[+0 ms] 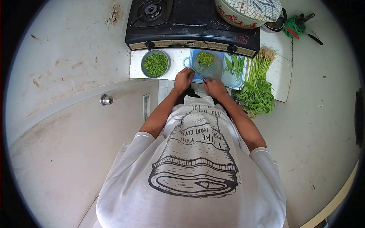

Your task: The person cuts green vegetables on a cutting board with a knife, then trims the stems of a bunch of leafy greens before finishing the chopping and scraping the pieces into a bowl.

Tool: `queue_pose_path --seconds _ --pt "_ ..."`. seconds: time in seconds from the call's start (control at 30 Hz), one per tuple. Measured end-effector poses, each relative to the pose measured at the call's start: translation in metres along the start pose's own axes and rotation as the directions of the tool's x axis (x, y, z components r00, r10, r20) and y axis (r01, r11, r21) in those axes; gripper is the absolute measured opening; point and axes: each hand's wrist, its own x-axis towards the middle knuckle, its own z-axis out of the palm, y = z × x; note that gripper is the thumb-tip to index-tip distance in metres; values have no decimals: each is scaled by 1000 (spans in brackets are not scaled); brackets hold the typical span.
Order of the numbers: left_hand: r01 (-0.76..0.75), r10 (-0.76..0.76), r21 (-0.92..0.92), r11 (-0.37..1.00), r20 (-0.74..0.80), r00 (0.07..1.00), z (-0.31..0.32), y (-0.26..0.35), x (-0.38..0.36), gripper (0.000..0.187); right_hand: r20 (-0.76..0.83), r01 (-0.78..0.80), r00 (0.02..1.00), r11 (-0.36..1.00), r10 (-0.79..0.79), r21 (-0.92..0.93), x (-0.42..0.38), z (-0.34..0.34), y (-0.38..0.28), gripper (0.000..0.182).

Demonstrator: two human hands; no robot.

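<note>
My right hand (215, 88) is closed round the handle of a knife (199, 75), its blade pointing up and left over the near left corner of a blue cutting board (213, 72). By the tip of the blade, my left hand (184, 78) has its fingers curled together at the board's left edge; whatever they hold is too small to make out. Finely chopped greens (205, 59) lie in a small pile on the board. Several uncut leaves (235, 65) rest on its pale right side. Left of the board stands a grey bowl (143, 67) filled with chopped greens (155, 64).
Behind the board is a black gas stove (190, 30) bearing a flowered pot (237, 19) under a checked cloth (262, 8). A large bunch of rooted leafy greens (258, 85) hangs over the counter's front edge at right. A green basket (292, 26) with utensils sits farther right.
</note>
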Motion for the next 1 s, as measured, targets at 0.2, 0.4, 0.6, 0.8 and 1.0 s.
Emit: queue_pose_path --seconds 0.2,0.4,0.6,0.8,1.0 --pt "49 -49 19 999 10 999 -1 3 -1 11 -50 3 999 1000 -2 3 16 12 -8 32" --pt "63 -63 -4 998 -8 998 -1 2 -2 9 -29 -14 999 1000 13 -8 8 8 -3 33" --pt "51 -51 5 999 -3 999 -1 4 -2 8 -36 2 999 1000 -2 10 2 -1 4 32" --pt "39 -39 37 999 -7 999 1 2 -3 10 -17 26 1000 1000 -26 -11 3 4 -3 31" --pt "31 -33 71 997 32 999 -2 6 -4 10 -40 15 999 1000 -14 26 20 14 -8 34"
